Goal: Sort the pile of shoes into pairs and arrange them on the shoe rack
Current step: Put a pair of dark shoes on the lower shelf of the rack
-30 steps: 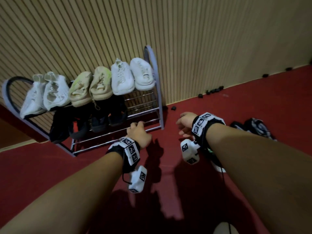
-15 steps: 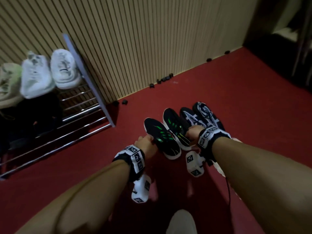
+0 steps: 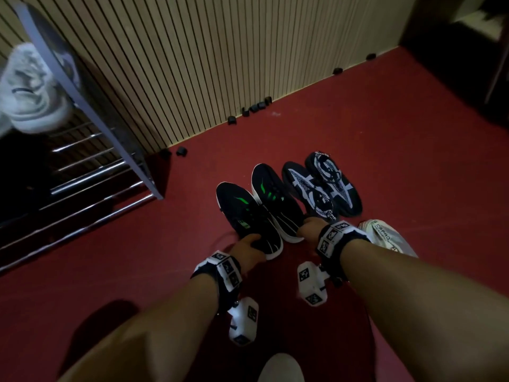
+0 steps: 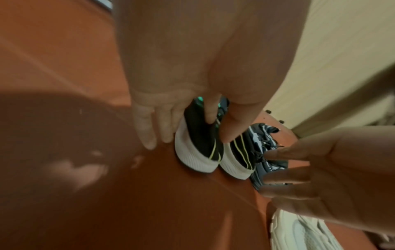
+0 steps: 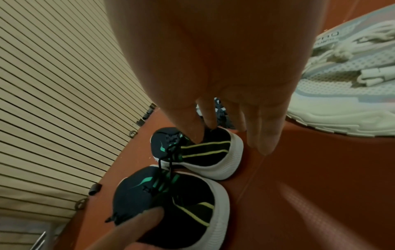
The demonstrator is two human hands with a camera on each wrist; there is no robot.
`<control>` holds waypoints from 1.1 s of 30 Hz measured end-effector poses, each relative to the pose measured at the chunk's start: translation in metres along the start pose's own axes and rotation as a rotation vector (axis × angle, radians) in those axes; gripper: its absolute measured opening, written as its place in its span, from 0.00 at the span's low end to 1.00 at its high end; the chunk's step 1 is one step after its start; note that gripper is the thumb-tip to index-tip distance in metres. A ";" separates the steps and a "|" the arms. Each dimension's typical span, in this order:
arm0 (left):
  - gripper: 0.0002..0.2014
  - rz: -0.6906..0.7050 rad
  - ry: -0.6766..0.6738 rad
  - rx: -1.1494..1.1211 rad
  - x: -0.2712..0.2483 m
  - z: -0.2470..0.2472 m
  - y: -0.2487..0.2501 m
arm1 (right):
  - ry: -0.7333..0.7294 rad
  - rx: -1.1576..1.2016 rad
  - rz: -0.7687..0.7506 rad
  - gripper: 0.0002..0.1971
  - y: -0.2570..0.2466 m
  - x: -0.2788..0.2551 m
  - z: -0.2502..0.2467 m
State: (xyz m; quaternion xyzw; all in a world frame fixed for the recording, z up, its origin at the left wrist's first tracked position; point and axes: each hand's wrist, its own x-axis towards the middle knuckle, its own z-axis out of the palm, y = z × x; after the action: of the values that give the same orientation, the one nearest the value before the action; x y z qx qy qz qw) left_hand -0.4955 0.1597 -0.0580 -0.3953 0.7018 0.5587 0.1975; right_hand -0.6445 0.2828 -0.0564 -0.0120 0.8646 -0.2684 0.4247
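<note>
Two black shoes with green marks and white soles stand side by side on the red floor. My left hand (image 3: 248, 249) pinches the heel collar of the left shoe (image 3: 242, 216) between thumb and index finger (image 4: 210, 116). My right hand (image 3: 309, 228) pinches the heel collar of the right shoe (image 3: 275, 199); in the right wrist view its thumb and index finger (image 5: 208, 118) close on that collar (image 5: 213, 135) while the other fingers hang straight. The shoe rack (image 3: 91, 111) stands at the left with a white shoe (image 3: 30, 92) on its top shelf.
A black-and-white patterned pair (image 3: 322, 191) lies just right of the green-marked shoes. A white shoe (image 3: 385, 235) lies under my right wrist. Small black pieces (image 3: 256, 106) line the foot of the slatted wall. A dark opening lies at the far right.
My view has swung right from the rack to the shoes on the floor. Both hands moved from the rack's lower bars to the heels of the black-and-green pair and took hold.
</note>
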 end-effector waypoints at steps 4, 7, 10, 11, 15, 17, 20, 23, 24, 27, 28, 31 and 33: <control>0.31 -0.062 -0.023 -0.129 0.007 0.008 0.005 | -0.024 -0.106 -0.038 0.24 0.006 0.013 0.007; 0.28 -0.076 -0.030 -0.168 0.012 0.010 0.007 | -0.037 -0.118 -0.045 0.22 -0.004 0.011 0.011; 0.26 -0.084 -0.024 -0.213 0.014 0.011 0.011 | -0.061 -0.190 -0.102 0.16 -0.009 0.015 0.013; 0.26 -0.082 -0.023 -0.223 0.013 0.012 0.012 | -0.055 -0.222 -0.118 0.15 -0.011 0.012 0.012; 0.22 -0.077 -0.012 -0.269 0.017 0.012 0.006 | 0.022 -0.065 -0.076 0.22 -0.008 0.021 0.010; 0.19 -0.070 0.017 -0.286 0.019 0.011 0.004 | 0.046 0.038 -0.022 0.24 -0.006 0.026 0.007; 0.15 -0.089 0.038 -0.364 0.020 0.008 0.002 | 0.038 0.103 -0.002 0.25 -0.006 0.025 0.004; 0.14 -0.126 0.045 -0.403 0.018 0.002 0.002 | -0.004 0.144 0.044 0.25 -0.005 0.023 0.005; 0.15 -0.141 0.044 -0.419 0.020 0.001 0.001 | -0.015 0.154 0.050 0.26 -0.005 0.022 0.006; 0.14 -0.142 0.084 -0.464 0.021 -0.002 -0.003 | -0.021 0.173 0.053 0.23 -0.006 0.018 0.006; 0.13 -0.135 0.104 -0.477 0.020 -0.003 -0.003 | -0.015 0.176 0.046 0.19 -0.006 0.018 0.006; 0.10 -0.097 0.239 -0.499 0.021 -0.004 -0.005 | -0.023 0.200 0.042 0.12 -0.008 0.017 0.004; 0.18 -0.090 0.327 -0.512 0.023 -0.006 -0.006 | -0.016 0.183 0.037 0.08 -0.012 0.014 0.004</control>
State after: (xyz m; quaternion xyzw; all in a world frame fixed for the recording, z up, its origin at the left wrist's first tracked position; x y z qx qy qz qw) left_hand -0.5040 0.1461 -0.0764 -0.5478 0.5424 0.6370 0.0004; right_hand -0.6527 0.2677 -0.0629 0.0406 0.8330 -0.3385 0.4358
